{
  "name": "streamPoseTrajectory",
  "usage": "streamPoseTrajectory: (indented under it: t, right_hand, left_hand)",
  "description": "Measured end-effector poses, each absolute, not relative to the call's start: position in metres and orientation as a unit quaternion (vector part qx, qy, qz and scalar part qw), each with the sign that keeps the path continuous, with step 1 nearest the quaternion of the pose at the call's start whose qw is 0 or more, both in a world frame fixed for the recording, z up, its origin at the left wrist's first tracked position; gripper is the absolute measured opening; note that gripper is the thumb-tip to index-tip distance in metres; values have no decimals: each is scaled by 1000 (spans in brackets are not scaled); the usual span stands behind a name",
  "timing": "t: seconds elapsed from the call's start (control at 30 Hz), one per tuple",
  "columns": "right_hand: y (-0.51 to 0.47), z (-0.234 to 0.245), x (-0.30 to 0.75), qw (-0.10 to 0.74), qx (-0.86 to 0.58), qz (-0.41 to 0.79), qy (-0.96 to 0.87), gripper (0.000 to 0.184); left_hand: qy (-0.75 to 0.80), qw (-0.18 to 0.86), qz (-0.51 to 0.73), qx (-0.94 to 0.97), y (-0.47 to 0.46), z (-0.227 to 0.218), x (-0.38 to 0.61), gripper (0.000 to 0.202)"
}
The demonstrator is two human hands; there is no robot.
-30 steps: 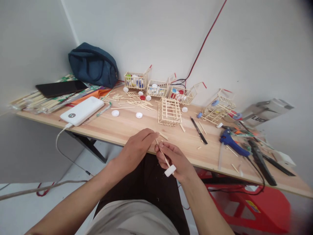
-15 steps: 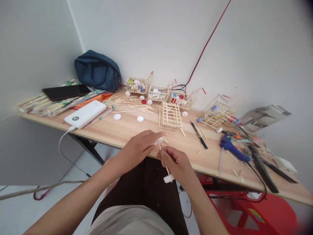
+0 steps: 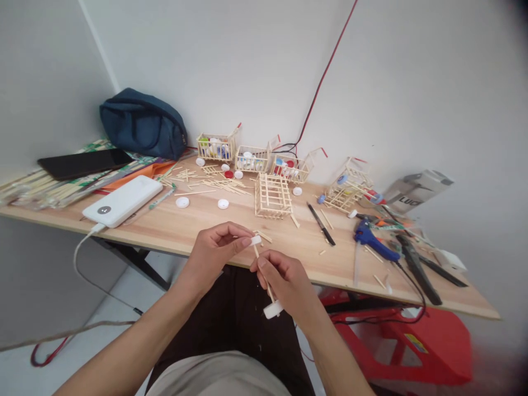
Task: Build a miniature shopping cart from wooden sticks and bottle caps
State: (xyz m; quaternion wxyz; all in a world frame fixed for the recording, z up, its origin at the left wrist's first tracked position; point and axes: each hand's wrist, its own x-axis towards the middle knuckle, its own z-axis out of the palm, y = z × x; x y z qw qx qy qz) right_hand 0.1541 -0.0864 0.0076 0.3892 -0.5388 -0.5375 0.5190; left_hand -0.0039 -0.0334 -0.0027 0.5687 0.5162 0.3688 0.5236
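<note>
Between my hands is a thin wooden stick (image 3: 269,290) with a white bottle cap at each end. My left hand (image 3: 220,250) pinches the upper cap (image 3: 256,240) between thumb and fingers. Around the middle of the stick, the fingers of my right hand (image 3: 284,278) are closed. The lower cap (image 3: 272,310) hangs below that hand, over my lap. Just beyond, a small stick-built basket frame (image 3: 273,197) rests on the table. Two loose white caps, a left one (image 3: 182,202) and a right one (image 3: 223,204), lie farther left.
Several small stick carts (image 3: 251,159) line the wall. At right are a black pen (image 3: 320,224), a blue glue gun (image 3: 375,242) and black-handled pliers (image 3: 418,269). A white power bank (image 3: 122,202), dark phone (image 3: 84,163) and blue bag (image 3: 144,124) occupy the left. Cut sticks (image 3: 226,184) are scattered behind.
My left hand has gone from lying flat over the upper cap to pinching it by the edge. The view has turned right, so the table scene sits farther left.
</note>
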Motion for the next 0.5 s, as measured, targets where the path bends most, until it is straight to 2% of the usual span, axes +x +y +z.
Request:
streamPoseTrajectory:
  t: [0.23,0.5]
  right_hand:
    - [-89,7,155,415,-524,546,-505,25]
    - [-90,-2,159,463,-370,741,-317,29]
  left_hand:
    - [394,552,527,513,-37,-4,4,19]
    - [329,553,574,506,-43,-10,13,10]
